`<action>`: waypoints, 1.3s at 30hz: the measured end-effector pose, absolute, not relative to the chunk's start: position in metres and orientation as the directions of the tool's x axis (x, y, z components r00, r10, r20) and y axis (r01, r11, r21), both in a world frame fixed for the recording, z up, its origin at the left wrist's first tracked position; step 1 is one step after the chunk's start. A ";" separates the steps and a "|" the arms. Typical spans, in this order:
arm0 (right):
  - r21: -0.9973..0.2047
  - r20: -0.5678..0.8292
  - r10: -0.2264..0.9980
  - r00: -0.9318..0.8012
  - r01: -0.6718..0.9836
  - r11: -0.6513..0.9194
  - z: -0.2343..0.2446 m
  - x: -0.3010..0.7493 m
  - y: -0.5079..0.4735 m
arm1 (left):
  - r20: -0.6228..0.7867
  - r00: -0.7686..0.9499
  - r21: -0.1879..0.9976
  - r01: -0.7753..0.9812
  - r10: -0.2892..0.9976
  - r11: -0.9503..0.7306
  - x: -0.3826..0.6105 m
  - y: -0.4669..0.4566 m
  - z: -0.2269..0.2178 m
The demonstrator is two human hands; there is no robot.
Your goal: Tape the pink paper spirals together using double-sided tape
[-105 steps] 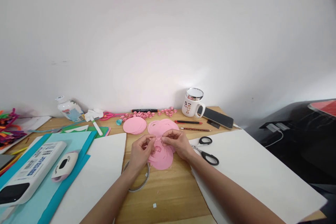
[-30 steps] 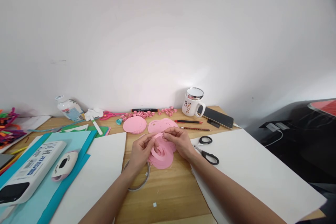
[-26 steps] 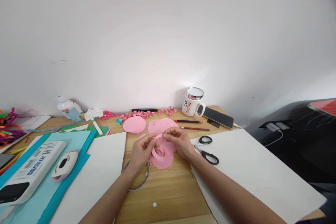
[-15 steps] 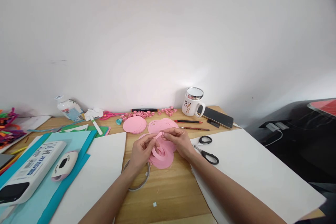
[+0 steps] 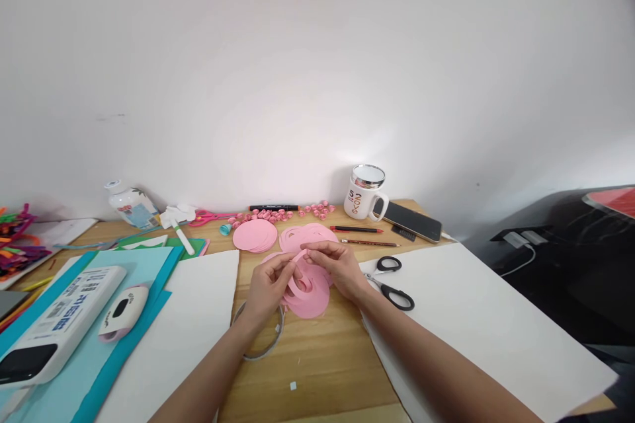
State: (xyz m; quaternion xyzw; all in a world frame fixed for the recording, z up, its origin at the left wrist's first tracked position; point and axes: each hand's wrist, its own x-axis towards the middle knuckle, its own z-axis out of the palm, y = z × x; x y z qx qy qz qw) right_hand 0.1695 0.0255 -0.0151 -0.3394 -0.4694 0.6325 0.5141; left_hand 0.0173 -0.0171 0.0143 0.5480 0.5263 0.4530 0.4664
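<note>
Between my two hands is a pink paper strip (image 5: 299, 291), cut in a spiral and curling downward. The fingertips of my left hand (image 5: 270, 284) pinch it from the left. From the right, my right hand (image 5: 337, 268) pinches its upper end between thumb and fingers. Beneath the hands lie more pink paper pieces (image 5: 312, 307). A stack of pink paper circles (image 5: 254, 236) is beyond my left hand, and another pink spiral-cut pile (image 5: 307, 235) sits just past the fingers. Several small rolled pink paper pieces (image 5: 270, 215) are scattered near the wall.
Black-handled scissors (image 5: 399, 297) lie by my right forearm, partly on white board (image 5: 476, 317). A roll of tape (image 5: 262, 355) is under my left wrist. Behind stand a white mug (image 5: 358, 201), a phone (image 5: 411, 221) and a pencil (image 5: 372, 243). Teal sheets and a white bottle (image 5: 131, 205) are left.
Both hands keep nearly the same place and grip on the pink paper strip. The view has shifted very slightly.
</note>
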 end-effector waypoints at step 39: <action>-0.943 0.077 0.975 -0.210 -0.332 0.003 -0.014 0.170 0.026 | 0.111 0.061 0.978 0.173 0.992 -0.120 0.018 -0.015 0.014</action>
